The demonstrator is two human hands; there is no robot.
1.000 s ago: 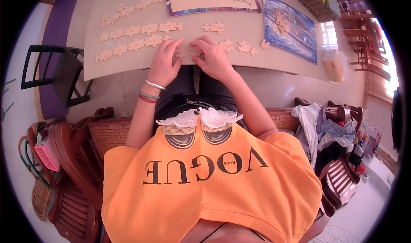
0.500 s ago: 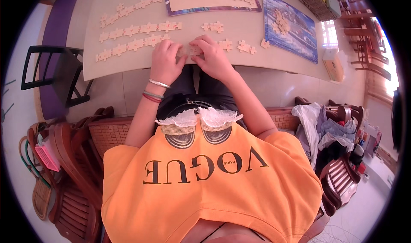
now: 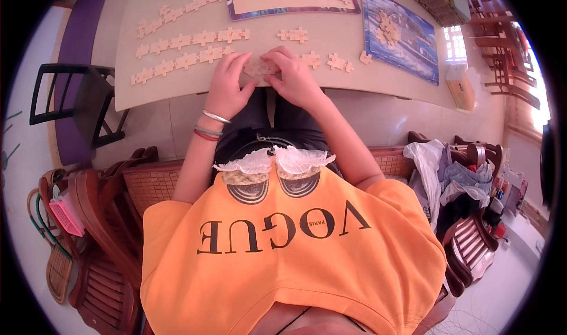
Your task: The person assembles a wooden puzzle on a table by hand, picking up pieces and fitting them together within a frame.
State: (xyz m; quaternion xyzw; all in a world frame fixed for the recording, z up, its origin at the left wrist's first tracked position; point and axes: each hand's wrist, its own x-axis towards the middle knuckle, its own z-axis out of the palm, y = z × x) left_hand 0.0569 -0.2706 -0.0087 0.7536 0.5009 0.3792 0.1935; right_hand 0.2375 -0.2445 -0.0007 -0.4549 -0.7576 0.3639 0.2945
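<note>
At the table's near edge, two pale wooden jigsaw puzzle pieces (image 3: 260, 68) lie between my hands, side by side and touching or nearly so. My left hand (image 3: 229, 82) has its thumb and fingers around the left piece. Thumb and index finger of my right hand (image 3: 295, 82) grip the right one. Whether the pieces are interlocked, I cannot tell. To the left run joined strips of pieces: a lower row (image 3: 183, 62), a middle row (image 3: 194, 38) and an upper row (image 3: 183, 11). A short joined strip (image 3: 293, 35) lies beyond my right hand.
Small piece groups (image 3: 340, 62) sit right of my right hand. A purple-edged puzzle frame (image 3: 295, 12) holds more pieces at the far side. Blue picture sheets (image 3: 413, 45) carry a pile of pieces. A woven basket (image 3: 434, 3) and a tissue box (image 3: 460, 88) stand at the right.
My left fingers have shifted slightly, leaving more of the left piece in view. Both pieces now appear closer together. My right hand has barely moved.
</note>
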